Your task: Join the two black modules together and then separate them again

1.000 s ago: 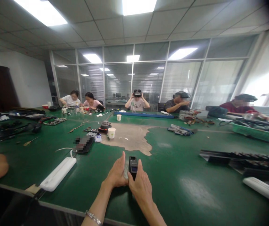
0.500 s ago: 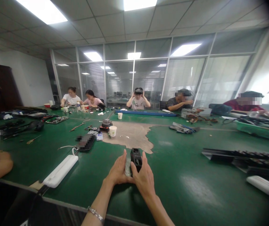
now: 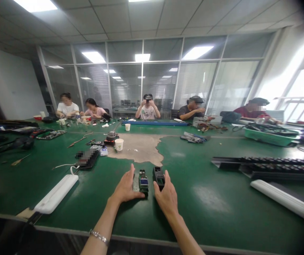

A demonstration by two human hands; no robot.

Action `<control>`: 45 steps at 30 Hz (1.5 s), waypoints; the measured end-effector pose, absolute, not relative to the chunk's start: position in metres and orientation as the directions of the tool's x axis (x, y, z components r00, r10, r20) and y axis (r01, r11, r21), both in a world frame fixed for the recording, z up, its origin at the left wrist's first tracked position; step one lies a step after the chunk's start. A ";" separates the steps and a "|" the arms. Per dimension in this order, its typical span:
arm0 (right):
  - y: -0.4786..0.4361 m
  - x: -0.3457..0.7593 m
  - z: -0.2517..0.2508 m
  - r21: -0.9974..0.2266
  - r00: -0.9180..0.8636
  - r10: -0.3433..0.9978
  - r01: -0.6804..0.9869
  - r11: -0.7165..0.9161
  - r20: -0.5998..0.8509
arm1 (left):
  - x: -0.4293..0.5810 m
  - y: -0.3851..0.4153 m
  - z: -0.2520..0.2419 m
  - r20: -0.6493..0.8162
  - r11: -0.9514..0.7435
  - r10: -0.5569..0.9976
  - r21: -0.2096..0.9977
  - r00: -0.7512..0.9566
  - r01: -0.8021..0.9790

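Note:
My left hand point(image 3: 124, 186) grips an opened electronic module: a green circuit board point(image 3: 143, 183) with a blue part on it, beside a grey plate point(image 3: 136, 185) that lies along my palm. The thumb reaches under its near end. In my right hand point(image 3: 166, 194) is a black plastic housing point(image 3: 158, 174) with rectangular openings, clasped between thumb and fingers. A narrow gap separates the two pieces, just above the green tabletop point(image 3: 194, 226). Whether either piece touches the table, I cannot tell.
A white power strip point(image 3: 57, 194) lies at left, and paper cups point(image 3: 119, 144) stand farther back. Black metal channels point(image 3: 263, 166) and a white bar point(image 3: 282, 198) lie at right, near a green basket point(image 3: 269, 139). Several people sit across the table.
The black housing has come away from the circuit board and moved right with my right hand. The board now shows beside my left hand. The view has turned slightly right.

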State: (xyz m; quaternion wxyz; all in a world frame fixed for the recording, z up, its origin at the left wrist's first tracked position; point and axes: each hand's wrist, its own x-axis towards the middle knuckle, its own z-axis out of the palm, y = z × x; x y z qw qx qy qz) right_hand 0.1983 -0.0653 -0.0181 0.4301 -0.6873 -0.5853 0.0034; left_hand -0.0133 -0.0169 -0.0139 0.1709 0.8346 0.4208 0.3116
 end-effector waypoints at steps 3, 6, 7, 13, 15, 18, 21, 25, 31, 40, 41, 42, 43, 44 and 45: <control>-0.064 0.197 -0.021 -0.589 0.309 0.826 0.808 0.033 0.471 | -0.013 -0.017 -0.014 0.377 -0.588 0.808 0.543 0.452 0.599; -0.063 0.198 -0.024 -0.571 0.301 0.829 0.821 0.027 0.472 | -0.012 -0.017 -0.014 0.380 -0.588 0.808 0.546 0.450 0.596; -0.063 0.198 -0.025 -0.560 0.296 0.819 0.828 0.036 0.491 | -0.012 -0.017 -0.014 0.381 -0.588 0.808 0.549 0.449 0.594; -0.065 0.199 -0.027 -0.542 0.300 0.763 0.837 0.077 0.572 | -0.013 -0.017 -0.016 0.382 -0.587 0.809 0.547 0.447 0.596; -0.065 0.199 -0.028 -0.545 0.293 0.780 0.836 0.072 0.553 | -0.013 -0.017 -0.017 0.384 -0.589 0.808 0.543 0.447 0.598; -0.065 0.200 -0.029 -0.540 0.281 0.811 0.840 0.051 0.513 | -0.013 -0.017 -0.017 0.388 -0.592 0.806 0.542 0.447 0.597; -0.066 0.201 -0.028 -0.563 0.292 0.823 0.826 0.040 0.488 | -0.013 -0.017 -0.016 0.386 -0.591 0.807 0.545 0.448 0.594; -0.069 0.196 -0.015 -0.630 0.330 0.794 0.772 0.084 0.510 | -0.013 -0.017 -0.014 0.370 -0.579 0.815 0.551 0.446 0.600; -0.072 0.171 0.015 -0.645 0.269 0.773 0.731 0.225 0.575 | -0.013 -0.016 -0.013 0.359 -0.573 0.818 0.568 0.449 0.591; -0.066 0.138 0.011 -0.609 0.191 0.818 0.761 0.225 0.542 | -0.013 -0.012 -0.020 0.414 -0.610 0.792 0.567 0.450 0.553; -0.066 0.137 0.009 -0.600 0.184 0.821 0.768 0.223 0.541 | -0.013 -0.012 -0.020 0.416 -0.612 0.791 0.564 0.449 0.554; -0.066 0.136 0.008 -0.591 0.178 0.824 0.776 0.218 0.537 | -0.013 -0.012 -0.020 0.419 -0.614 0.789 0.561 0.448 0.556; -0.067 0.136 0.007 -0.583 0.174 0.829 0.785 0.209 0.532 | -0.013 -0.012 -0.020 0.424 -0.618 0.786 0.556 0.449 0.556; -0.068 0.136 0.005 -0.577 0.172 0.835 0.792 0.198 0.523 | -0.012 -0.012 -0.019 0.430 -0.625 0.781 0.550 0.453 0.554; -0.069 0.135 0.004 -0.571 0.171 0.841 0.800 0.186 0.514 | -0.012 -0.012 -0.019 0.438 -0.634 0.774 0.542 0.458 0.552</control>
